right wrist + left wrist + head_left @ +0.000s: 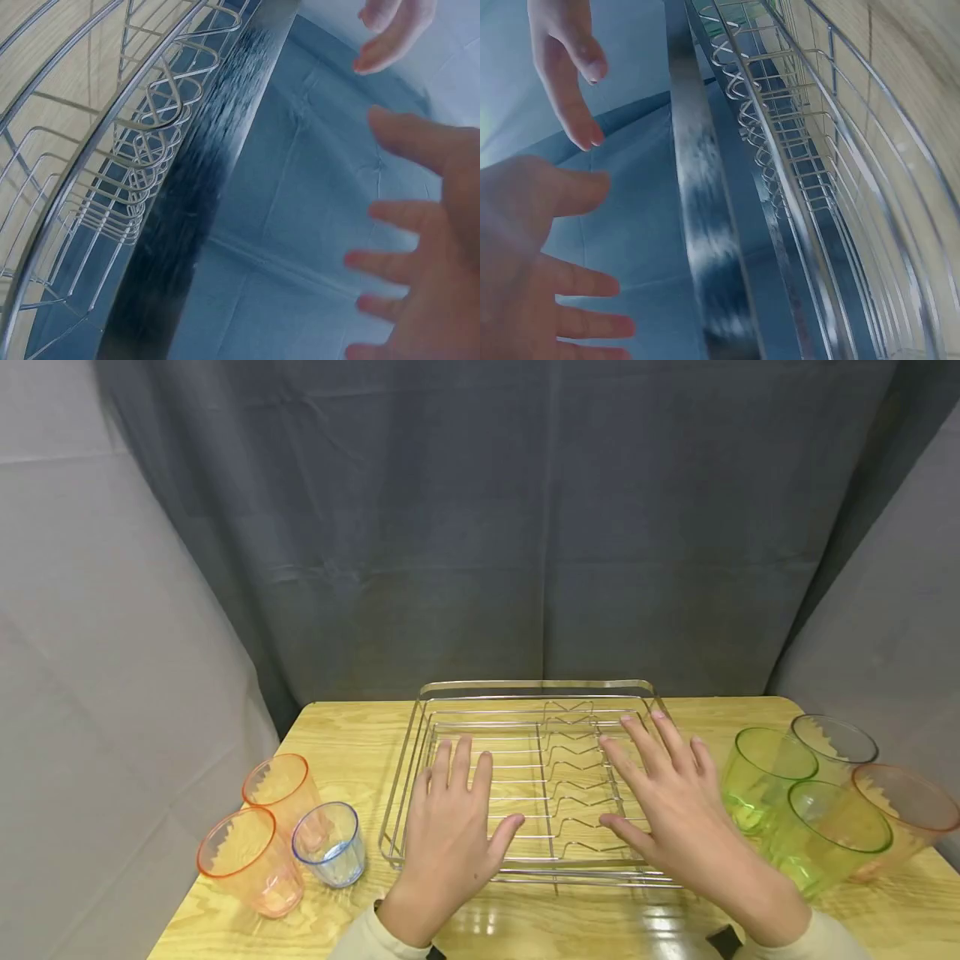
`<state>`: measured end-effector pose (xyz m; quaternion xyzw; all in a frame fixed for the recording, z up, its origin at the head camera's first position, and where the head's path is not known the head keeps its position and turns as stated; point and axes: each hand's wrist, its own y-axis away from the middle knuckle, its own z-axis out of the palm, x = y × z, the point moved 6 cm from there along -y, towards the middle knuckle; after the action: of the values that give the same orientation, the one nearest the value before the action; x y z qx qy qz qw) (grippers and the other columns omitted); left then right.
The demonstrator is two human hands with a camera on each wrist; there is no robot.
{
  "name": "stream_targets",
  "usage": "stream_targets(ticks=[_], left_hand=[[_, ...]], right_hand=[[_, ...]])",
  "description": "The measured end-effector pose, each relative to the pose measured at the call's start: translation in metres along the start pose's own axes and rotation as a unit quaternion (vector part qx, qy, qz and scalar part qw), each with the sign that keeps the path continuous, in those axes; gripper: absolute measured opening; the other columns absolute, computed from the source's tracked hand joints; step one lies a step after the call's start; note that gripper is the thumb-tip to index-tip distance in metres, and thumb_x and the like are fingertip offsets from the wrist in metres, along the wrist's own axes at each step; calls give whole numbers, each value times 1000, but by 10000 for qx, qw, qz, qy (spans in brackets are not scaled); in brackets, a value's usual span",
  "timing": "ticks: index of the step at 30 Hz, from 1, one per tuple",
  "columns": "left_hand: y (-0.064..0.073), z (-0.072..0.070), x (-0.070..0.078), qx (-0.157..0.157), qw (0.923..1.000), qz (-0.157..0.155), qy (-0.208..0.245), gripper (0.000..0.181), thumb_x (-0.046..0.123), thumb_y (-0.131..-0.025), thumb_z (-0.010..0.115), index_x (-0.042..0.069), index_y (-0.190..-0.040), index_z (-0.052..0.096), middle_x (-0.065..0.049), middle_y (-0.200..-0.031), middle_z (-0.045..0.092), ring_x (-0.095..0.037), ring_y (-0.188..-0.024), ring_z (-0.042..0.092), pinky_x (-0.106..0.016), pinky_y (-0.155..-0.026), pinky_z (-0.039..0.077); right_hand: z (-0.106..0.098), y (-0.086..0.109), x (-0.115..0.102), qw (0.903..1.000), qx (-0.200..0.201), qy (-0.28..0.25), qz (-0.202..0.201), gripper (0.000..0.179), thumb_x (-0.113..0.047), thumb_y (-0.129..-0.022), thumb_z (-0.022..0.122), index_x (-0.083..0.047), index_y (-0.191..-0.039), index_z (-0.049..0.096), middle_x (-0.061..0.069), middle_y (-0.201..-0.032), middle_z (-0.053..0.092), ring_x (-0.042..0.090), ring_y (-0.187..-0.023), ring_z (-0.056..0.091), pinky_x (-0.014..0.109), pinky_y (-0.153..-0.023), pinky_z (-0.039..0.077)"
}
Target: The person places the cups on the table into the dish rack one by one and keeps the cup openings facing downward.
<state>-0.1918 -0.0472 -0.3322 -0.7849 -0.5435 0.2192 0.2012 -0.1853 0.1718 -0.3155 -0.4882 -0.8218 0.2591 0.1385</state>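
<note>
A wire dish rack (525, 863) of shiny metal stands in the middle of the wooden table. Over its left front part is my left hand (450, 839), palm down with fingers spread and nothing held. Above the right side of the rack my right hand (682, 814) is likewise spread and holds nothing. Both wrist views show the hands apart from the flat metal rim (705, 217) of the rack. In the right wrist view, the right hand (442, 232) has its fingers extended beside that rim.
Left of the rack stand two orange-rimmed cups (251, 864) (285, 789) and a small blue-rimmed cup (330, 847). On the right are two green cups (768, 768) (832, 835), a dark-rimmed cup (836, 743) and another orange cup (907, 810). A grey curtain (465, 527) hangs behind the table (352, 718).
</note>
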Motion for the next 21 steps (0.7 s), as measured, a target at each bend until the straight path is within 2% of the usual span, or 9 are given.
stream_targets(ticks=[3,6,10,16,18,21], left_hand=[[3,-1,-4,226,9997,71,91,69,61,-86,64,10,-132,57,-14,-138,57,-35,-130,52,-46,-95,53],[7,-1,-8,420,9986,173,277,60,52,-87,67,10,-129,60,-12,-132,61,-33,-124,56,-44,-89,55],[12,1,-13,547,9955,347,686,49,40,-89,69,10,-127,62,-10,-128,64,-28,-119,59,-41,-86,56],[16,7,-24,698,9893,486,1183,44,31,-88,71,8,-125,63,-10,-128,64,-30,-119,59,-45,-93,54],[16,11,-32,720,9882,474,1263,43,30,-88,70,8,-125,63,-11,-128,64,-32,-121,58,-47,-96,53],[16,18,-44,697,9881,271,1343,44,29,-88,70,7,-126,62,-12,-129,64,-34,-123,56,-49,-97,51]], right_hand=[[-4,-1,-3,9987,326,-252,-312,69,-64,-93,51,-14,-141,53,17,-148,45,45,-141,30,73,-101,26],[-9,-2,-6,9950,618,-579,-531,72,-66,-99,25,-13,-135,58,15,-140,53,43,-137,37,70,-99,29],[-13,0,-7,9899,889,-825,-728,62,-59,-102,33,-12,-129,64,14,-133,59,39,-133,42,63,-95,35],[-15,3,-6,9872,1054,-902,-792,57,-55,-103,37,-12,-127,65,13,-131,61,37,-132,45,60,-94,39],[-16,4,-4,9869,1086,-906,-773,56,-55,-103,37,-12,-127,65,13,-131,61,36,-132,45,60,-95,38],[-16,5,-2,9872,1102,-906,-718,57,-55,-102,37,-12,-126,65,13,-131,61,36,-133,45,61,-97,37]])
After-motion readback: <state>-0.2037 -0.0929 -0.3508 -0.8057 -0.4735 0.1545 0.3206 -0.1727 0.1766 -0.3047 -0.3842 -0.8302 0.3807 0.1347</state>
